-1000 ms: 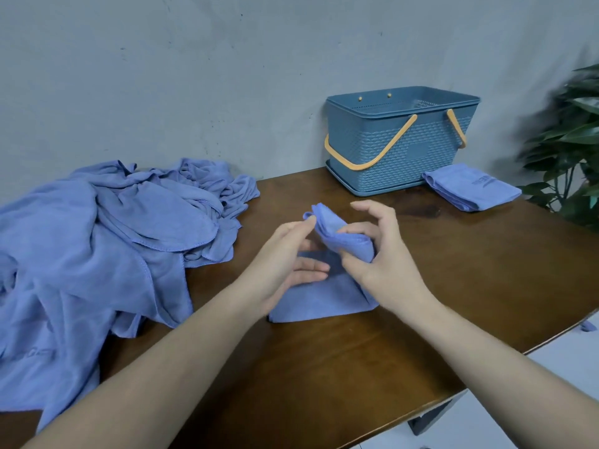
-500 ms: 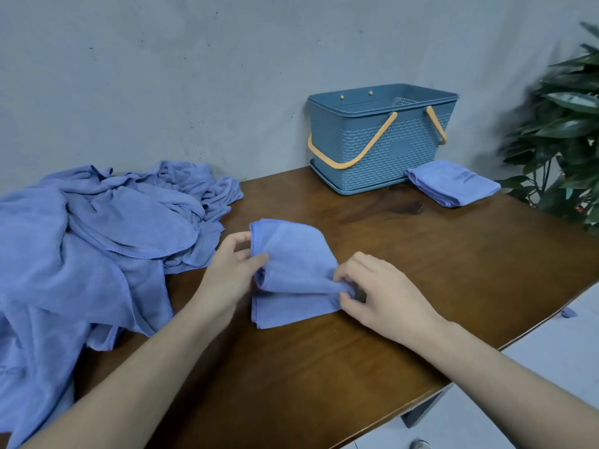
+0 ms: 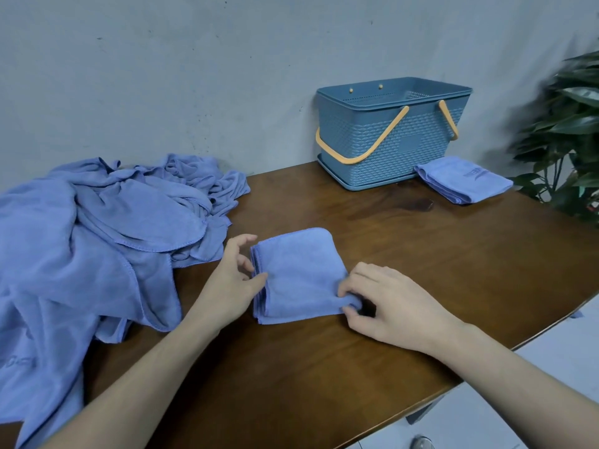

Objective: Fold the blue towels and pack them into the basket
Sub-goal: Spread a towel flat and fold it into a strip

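towel [image 3: 298, 273] folded square, flat mid-counter [image 3: 421, 260] toward near edge | left hand [image 3: 231, 280] thumb on its left edge, fingers loosely spread | right hand [image 3: 389, 306] pinching its near right corner | basket [image 3: 389, 147] far edge by wall | second folded towel [image 3: 463, 183] just right of basket | pile [image 3: 81, 241] left end

Blue towels [image 3: 299, 273], woven-pattern blue basket [image 3: 389, 142] with orange handles [image 3: 363, 145], brown table [image 3: 421, 254].
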The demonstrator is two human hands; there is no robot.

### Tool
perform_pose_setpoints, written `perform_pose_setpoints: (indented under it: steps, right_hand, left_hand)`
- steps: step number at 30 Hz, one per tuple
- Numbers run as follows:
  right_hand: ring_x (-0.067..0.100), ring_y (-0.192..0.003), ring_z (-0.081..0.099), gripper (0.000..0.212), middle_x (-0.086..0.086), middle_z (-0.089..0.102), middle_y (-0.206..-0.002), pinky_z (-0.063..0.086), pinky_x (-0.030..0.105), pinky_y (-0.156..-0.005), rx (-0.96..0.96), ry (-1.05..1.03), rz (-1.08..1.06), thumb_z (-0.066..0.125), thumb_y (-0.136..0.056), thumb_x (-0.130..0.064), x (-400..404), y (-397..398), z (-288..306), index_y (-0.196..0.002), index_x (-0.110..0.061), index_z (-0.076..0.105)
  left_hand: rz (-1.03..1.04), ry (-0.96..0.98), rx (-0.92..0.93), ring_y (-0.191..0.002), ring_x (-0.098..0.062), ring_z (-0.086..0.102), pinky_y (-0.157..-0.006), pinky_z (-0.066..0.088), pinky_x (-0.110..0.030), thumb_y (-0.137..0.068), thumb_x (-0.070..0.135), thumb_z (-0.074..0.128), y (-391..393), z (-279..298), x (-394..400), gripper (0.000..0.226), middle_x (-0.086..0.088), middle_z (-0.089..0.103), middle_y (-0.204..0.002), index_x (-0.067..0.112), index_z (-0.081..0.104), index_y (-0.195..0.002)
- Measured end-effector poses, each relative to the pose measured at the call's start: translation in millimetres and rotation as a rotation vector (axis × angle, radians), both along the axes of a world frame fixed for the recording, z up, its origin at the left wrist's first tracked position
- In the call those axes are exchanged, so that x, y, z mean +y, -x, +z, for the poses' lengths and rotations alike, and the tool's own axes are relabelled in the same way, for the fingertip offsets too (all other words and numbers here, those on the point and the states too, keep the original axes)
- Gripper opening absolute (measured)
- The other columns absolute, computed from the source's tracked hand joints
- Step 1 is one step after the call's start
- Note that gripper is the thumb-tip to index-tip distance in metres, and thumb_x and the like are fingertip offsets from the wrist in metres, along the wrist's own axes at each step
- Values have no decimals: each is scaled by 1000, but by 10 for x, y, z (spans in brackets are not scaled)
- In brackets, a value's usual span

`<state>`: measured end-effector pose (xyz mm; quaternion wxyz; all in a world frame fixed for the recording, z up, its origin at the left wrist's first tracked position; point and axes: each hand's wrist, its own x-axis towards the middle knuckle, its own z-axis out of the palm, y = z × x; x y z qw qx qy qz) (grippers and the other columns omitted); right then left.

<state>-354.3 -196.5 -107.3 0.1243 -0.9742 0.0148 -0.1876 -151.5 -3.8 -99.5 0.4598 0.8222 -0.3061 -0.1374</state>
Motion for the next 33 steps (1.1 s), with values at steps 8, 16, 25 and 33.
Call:
perform_pose_setpoints:
  steps: [8,16,25,33]
  right_hand:
    - [4,-90,54,23,-15,63,-84,47,25,-75,8,-459,-355,56,-91,-61,-70,-220,127,-91,-39,62]
    - [13,-106,46,55,-15,60,-102,41,35,-97,279,-466,-475,45,-85,-81,-210,-606,102,-91,-33,72]
    - [24,-105,72,38,5,75,-111,57,45,-93,-28,-1613,-162,76,-86,-11,-127,-616,277,-118,-12,54]
    - [29,-118,67,37,12,70,-127,50,46,-102,-54,-1755,-101,64,-95,-15,-451,-427,370,-132,-13,62]
  left_hand:
    - [-44,-291,-146,-96,-19,65,-74,49,-33,-77,79,58,-32,54,-12,86,0,63,-111,41,21,-145]
    - [-232,-201,-106,-132,-14,50,-98,43,-28,-85,44,75,-26,35,-180,94,18,44,-147,44,12,-155]
    - [-208,444,305,-133,1,49,-108,47,-35,-80,16,84,29,-18,-280,104,23,49,-143,51,18,-152]
    - [-303,400,557,-120,-26,65,-106,47,-53,-86,12,77,172,224,-771,53,-5,69,-129,17,58,-135]
